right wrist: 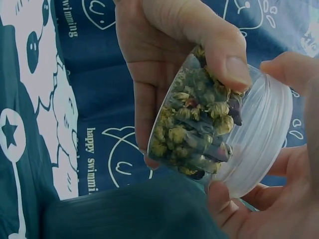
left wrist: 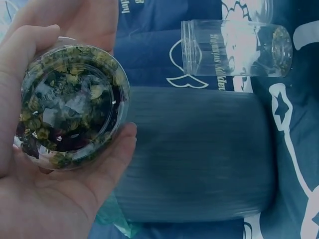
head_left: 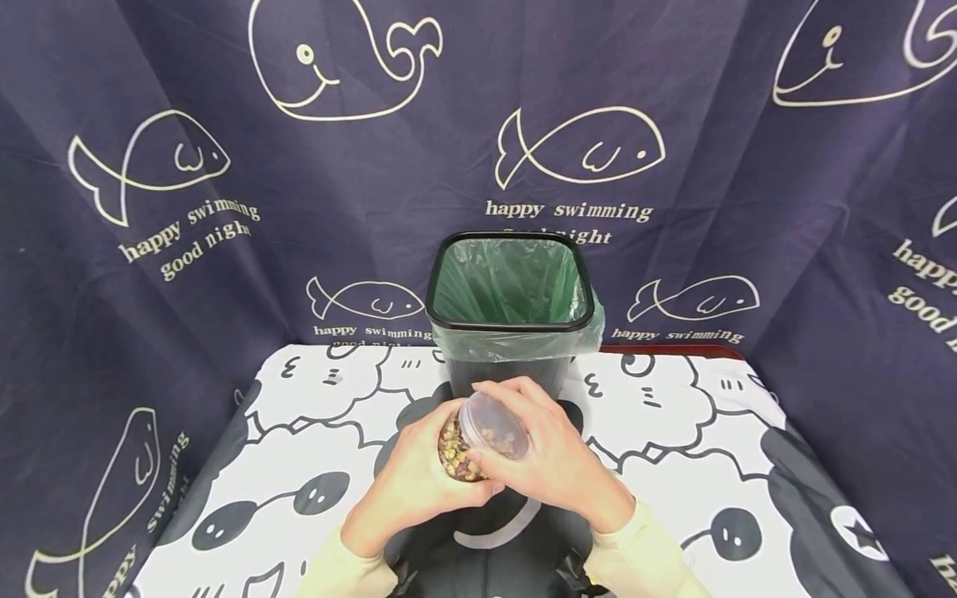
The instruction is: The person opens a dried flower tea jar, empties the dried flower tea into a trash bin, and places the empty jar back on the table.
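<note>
A clear jar of dried yellow flower buds with some dark red pieces (right wrist: 194, 119) is held tilted in front of the bin. My left hand (head_left: 414, 473) grips the jar's body, with its round base showing in the left wrist view. My right hand (head_left: 549, 453) holds the translucent ridged lid (right wrist: 261, 134), its fingers and thumb around the rim. The lid sits at the jar's mouth; whether it is screwed tight I cannot tell. Another clear jar (left wrist: 232, 47), with a little matter at its bottom, appears beside the bin in the left wrist view; it is hidden in the head view.
A dark bin (head_left: 508, 326) lined with a green bag (head_left: 516, 282) stands at the table's back edge. The table is covered by a black-and-white cartoon cloth (head_left: 314, 440). Dark blue fish-print curtains (head_left: 374, 183) hang behind and at both sides.
</note>
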A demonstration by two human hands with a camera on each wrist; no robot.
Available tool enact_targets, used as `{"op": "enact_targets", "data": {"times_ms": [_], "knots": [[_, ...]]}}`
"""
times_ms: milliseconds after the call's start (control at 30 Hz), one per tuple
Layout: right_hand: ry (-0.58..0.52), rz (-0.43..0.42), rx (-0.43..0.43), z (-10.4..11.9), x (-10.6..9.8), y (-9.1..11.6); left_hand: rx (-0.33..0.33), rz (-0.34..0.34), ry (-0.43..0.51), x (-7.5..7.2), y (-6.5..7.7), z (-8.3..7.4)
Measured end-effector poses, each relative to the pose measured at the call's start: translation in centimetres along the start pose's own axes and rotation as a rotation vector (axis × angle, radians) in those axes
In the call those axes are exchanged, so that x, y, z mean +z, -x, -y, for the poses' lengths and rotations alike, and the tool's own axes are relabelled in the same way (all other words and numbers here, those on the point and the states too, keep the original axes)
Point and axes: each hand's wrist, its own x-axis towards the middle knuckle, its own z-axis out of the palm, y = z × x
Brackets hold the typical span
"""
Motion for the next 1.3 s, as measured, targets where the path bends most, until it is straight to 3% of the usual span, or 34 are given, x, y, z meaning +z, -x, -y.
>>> {"op": "enact_targets", "data": {"times_ms": [233,467,567,1000,1133,1300], "knots": [[0.055,-0.019,-0.008,0.0,0.1,-0.2,-0.011,-0.018,-0.045,0.1,-0.3,0.3],[0.175,-0.060,0.208,0.5,0.3,-0.9,-0.008,-0.127,-0.202,0.7,-0.6,0.3],[0.185,-0.044,0.245,0.6,0.3,-1.1,-0.008,-0.151,-0.250,0.9,-0.5,0.1],[0.177,-0.061,0.238,0.2,0.5,-1.1,0.011,-0.184,-0.285,1.4,-0.4,-0.1],[0.177,-0.054,0.200,0.3,0.4,-1.0,0.006,-0.161,-0.236,1.2,-0.4,0.0],[0.174,-0.053,0.111,0.3,0.4,-0.8,-0.057,-0.101,-0.134,0.8,-0.4,0.2]]}}
